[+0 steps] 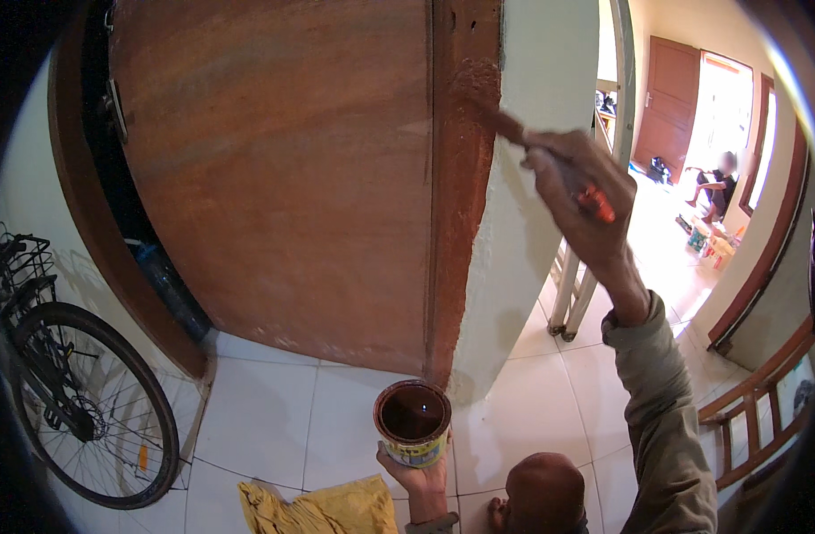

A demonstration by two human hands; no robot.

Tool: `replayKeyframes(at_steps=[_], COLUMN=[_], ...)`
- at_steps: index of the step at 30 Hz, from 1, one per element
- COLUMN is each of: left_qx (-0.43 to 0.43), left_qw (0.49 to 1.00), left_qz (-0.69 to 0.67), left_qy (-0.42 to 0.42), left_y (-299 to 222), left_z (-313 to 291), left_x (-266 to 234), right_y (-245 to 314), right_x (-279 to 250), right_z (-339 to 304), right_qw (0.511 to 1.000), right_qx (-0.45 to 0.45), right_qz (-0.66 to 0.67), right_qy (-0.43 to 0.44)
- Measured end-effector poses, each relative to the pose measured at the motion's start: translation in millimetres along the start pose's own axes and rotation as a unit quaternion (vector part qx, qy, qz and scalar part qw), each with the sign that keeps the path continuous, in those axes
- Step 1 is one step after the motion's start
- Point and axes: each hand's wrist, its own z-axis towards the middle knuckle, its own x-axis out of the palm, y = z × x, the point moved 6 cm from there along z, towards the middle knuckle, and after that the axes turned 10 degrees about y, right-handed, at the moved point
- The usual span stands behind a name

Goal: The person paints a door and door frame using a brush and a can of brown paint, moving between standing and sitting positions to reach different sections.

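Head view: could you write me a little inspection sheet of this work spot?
Surface: reddish-brown door frame, uneven edge against the pale wall.
Job's things: brush, blurred, at the frame, contact unclear; tin of dark brown liquid.
Clutter: yellow cloth on the tiled floor; bicycle at left.
Hands: right hand grips the brush; left hand holds the tin.
Cables: nothing seen.
Surroundings: brown door; another person seated by a bright doorway.

Space above the paint can is free; the door frame blocks behind.
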Motion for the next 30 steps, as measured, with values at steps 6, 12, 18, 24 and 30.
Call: replayKeyframes(at_steps=[6,12,18,24,30], left_qx=[-0.001,-0.001,-0.001,-0.004,-0.010], left_qw=[1.000,1.000,1.000,1.000,1.000], left_qz=[0.002,-0.011,0.007,0.024,-0.004], left_qy=[0.004,0.003,-0.010,0.008,-0.008], left_y=[-3,2,1,0,4], left_z=[0,0,3,1,2], left_x=[1,5,-4,-5,-3], right_y=[1,-17,-9,-10,-7], right_x=[21,-8,-10,0,-19], right_z=[-39,40,51,42,107], right_qw=[0.992,1.000,0.993,0.998,0.992], right_qx=[0.018,0.004,-0.087,-0.002,-0.092], right_qz=[0.016,0.002,-0.076,-0.020,-0.082], right_qy=[0.121,0.023,-0.003,0.064,-0.030])
